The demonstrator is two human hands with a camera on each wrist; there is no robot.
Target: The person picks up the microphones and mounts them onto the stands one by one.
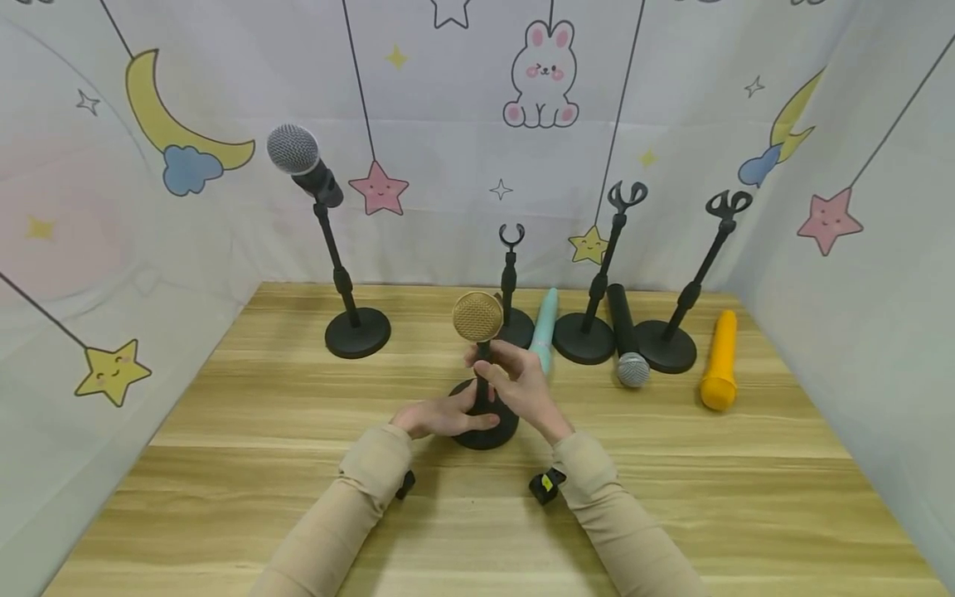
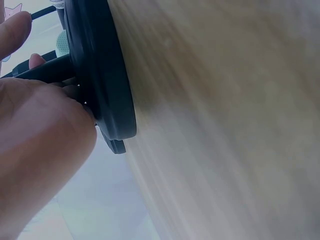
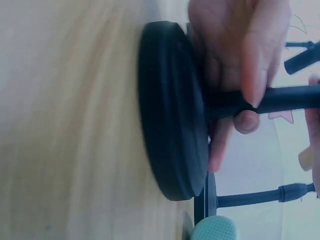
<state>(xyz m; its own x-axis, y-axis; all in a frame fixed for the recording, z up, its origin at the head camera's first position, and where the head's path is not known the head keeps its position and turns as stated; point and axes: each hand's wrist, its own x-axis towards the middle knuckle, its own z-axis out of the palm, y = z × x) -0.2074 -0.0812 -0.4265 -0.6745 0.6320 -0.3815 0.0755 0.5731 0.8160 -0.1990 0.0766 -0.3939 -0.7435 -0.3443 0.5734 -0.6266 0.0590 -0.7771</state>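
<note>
In the middle of the table stands a black microphone stand with a round base (image 1: 485, 433). At the top of its pole is a microphone with a gold mesh head (image 1: 477, 316); its handle is mostly hidden. My left hand (image 1: 446, 414) grips the lower pole (image 3: 222, 105) between thumb and fingers, just above the base. Higher up, my right hand (image 1: 525, 388) holds the pole below the gold head, its thumb in front. The base (image 2: 102, 70) looks flat on the wood in the left wrist view.
At the back left, another stand (image 1: 358, 333) bears a silver-headed microphone (image 1: 293, 150). Bare stands (image 1: 510, 274) (image 1: 585, 338) (image 1: 666, 347) line the back right. Among them lie a mint microphone (image 1: 545, 327), a black one (image 1: 627, 336) and an orange one (image 1: 719, 361). Cloth walls (image 1: 462, 149) surround the table.
</note>
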